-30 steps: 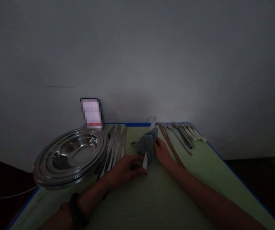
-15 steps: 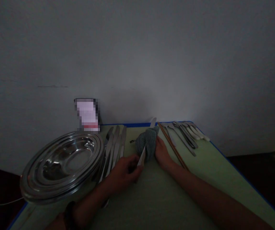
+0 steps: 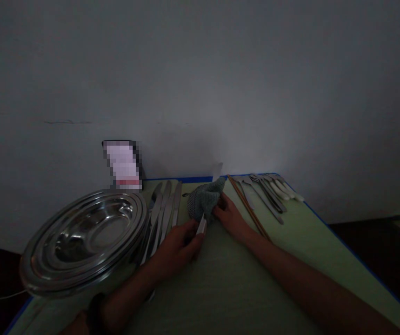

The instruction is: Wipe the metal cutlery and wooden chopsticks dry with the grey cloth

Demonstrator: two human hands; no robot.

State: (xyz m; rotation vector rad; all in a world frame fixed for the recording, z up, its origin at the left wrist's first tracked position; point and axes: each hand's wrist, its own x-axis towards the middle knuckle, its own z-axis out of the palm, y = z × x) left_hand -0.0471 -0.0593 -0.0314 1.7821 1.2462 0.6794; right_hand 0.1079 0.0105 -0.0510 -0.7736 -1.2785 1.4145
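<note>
Dim room; green table (image 3: pixel 242 288) against a grey wall (image 3: pixel 200 70). Knife (image 3: pixel 202 226) at centre, pointing far, its middle wrapped in a cloth (image 3: pixel 205 197), far tip protruding. Left hand (image 3: pixel 177 246) grips the knife's near end, left of it; right hand (image 3: pixel 230 214) holds the cloth from the right. Knives (image 3: pixel 165 214) lie left of the cloth, chopsticks (image 3: pixel 245 200) right.

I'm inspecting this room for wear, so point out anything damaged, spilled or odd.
A dark line, possibly a crack, stands out on the mostly plain wall, up and left of the phone. No spill shows on the table.
</note>
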